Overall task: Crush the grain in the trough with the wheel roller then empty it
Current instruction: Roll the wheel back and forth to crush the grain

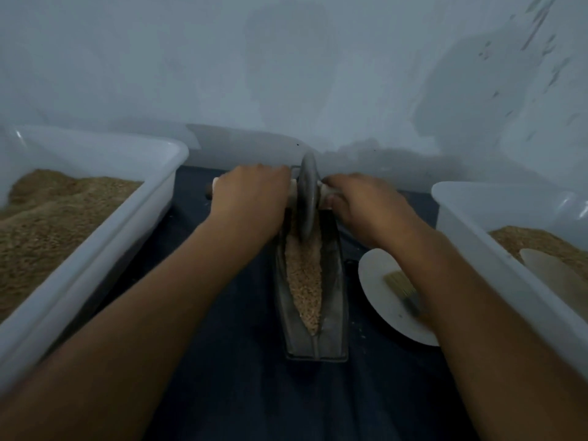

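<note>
We grip the heavy, rigid wheel roller by its axle, left hand and right hand wrapped either side, above loose grain.

Dark blue-grey surface, running up to a pale wall at the far edge. Directly on it, in the middle: a narrow metal trough lying lengthwise, near end closest to the viewer, holding a strip of pale grain. On the left: a large white plastic tub heaped with brown grain, well apart from the trough. On the right: a second white tub, partly filled with similar grain. Between trough and right tub: a white plate, just beside the trough, carrying a small brush. Scattered pale specks on the surface near the plate.
</note>
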A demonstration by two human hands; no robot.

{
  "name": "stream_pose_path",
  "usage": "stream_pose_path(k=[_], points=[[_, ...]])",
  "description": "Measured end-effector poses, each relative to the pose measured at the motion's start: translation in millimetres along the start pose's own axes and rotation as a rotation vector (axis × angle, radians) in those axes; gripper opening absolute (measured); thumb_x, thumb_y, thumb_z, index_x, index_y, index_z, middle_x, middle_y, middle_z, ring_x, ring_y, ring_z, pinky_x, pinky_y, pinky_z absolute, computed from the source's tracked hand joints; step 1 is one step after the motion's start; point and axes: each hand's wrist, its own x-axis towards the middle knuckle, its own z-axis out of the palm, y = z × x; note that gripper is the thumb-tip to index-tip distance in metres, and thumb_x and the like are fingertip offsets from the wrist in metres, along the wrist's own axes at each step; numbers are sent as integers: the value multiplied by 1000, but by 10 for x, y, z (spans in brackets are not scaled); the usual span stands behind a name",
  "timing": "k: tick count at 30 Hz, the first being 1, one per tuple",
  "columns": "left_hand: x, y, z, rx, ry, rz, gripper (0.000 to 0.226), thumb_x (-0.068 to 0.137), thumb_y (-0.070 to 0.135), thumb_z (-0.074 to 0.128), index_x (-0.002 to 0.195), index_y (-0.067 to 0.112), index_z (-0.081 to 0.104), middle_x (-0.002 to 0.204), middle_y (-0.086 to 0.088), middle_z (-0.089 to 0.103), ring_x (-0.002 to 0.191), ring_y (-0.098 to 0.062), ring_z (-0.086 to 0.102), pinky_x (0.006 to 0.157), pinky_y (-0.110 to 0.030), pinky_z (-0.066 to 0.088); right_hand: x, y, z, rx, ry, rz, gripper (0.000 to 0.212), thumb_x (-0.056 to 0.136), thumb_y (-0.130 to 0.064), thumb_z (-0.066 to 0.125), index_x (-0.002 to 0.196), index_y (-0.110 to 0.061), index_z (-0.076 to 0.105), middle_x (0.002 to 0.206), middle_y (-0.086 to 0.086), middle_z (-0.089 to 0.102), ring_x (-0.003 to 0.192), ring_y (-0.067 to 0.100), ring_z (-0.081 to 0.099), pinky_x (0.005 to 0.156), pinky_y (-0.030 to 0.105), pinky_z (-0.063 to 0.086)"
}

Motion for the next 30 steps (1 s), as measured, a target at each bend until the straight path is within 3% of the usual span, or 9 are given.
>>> stream_pose_path(k=[5, 8, 11, 14, 18, 21, 24, 27, 30], points=[[-5, -35, -46, -4, -33, 45, 23, 92, 19, 59, 114, 18, 54, 102, -7, 63, 87, -28, 59, 64, -36, 35, 5, 26, -33, 21, -17, -5, 31, 98, -35, 54, 127, -25, 57, 119, 10, 63, 106, 34, 58, 81, 41, 48], [-41, -37, -194, -1, -108, 78, 11, 89, 29, 62, 91, 21, 55, 78, 1, 48, 71, -18, 43, 61, -34, 35, -97, 2, -248, 76, -121, -16, 21, 87, -47, 65, 106, -41, 57, 107, -6, 65, 97, 22, 60, 70, 34, 47], [-139, -8, -388, 49, -165, 131, 33, 85, 43, 66, 67, 28, 42, 68, 6, 36, 60, -14, 36, 55, -30, 31, -209, -89, -455, 21, -254, -52, 27, 78, -54, 71, 81, -48, 46, 80, -21, 57, 72, -1, 54, 52, 25, 34], [-236, 42, -566, 91, -200, 148, 41, 77, 46, 74, 65, 29, 40, 67, 6, 37, 56, -11, 31, 49, -27, 24, -317, -190, -621, -1, -357, -74, 34, 73, -52, 78, 81, -42, 47, 75, -26, 57, 62, -8, 55, 43, 18, 31], [-275, 61, -674, 109, -315, 139, 40, 70, 52, 81, 69, 29, 48, 71, 5, 48, 60, -12, 42, 50, -28, 30, -381, -297, -712, 20, -411, -57, 34, 71, -53, 80, 88, -42, 53, 83, -20, 61, 72, 0, 61, 64, 32, 54], [-260, 37, -651, 102, -350, 136, 42, 73, 53, 79, 70, 28, 45, 74, 4, 48, 65, -14, 45, 62, -34, 39, -360, -304, -698, 18, -387, -54, 33, 73, -51, 80, 91, -39, 55, 89, -19, 61, 82, 4, 59, 74, 34, 53], [-220, 9, -593, 43, -317, 124, 40, 78, 52, 73, 69, 27, 43, 72, 5, 44, 68, -15, 46, 62, -34, 37, -283, -250, -588, -8, -341, -68, 26, 81, -51, 73, 91, -37, 53, 89, -17, 60, 80, 5, 57, 66, 30, 49], [-151, -13, -452, -18, -230, 100, 21, 85, 43, 65, 89, 26, 54, 73, 5, 38, 80, -20, 45, 66, -36, 35, -148, -131, -371, -8, -294, -59, 16, 94, -49, 57, 99, -33, 56, 97, -8, 64, 80, 12, 59, 63, 32, 45], [-75, -12, -234, -74, -113, 56, 16, 92, 25, 56, 106, 20, 61, 85, 1, 51, 78, -22, 44, 67, -37, 35, -47, -6, -144, -1, -221, -20, 28, 101, -45, 47, 119, -27, 58, 117, 5, 65, 98, 26, 60, 75, 36, 47]])
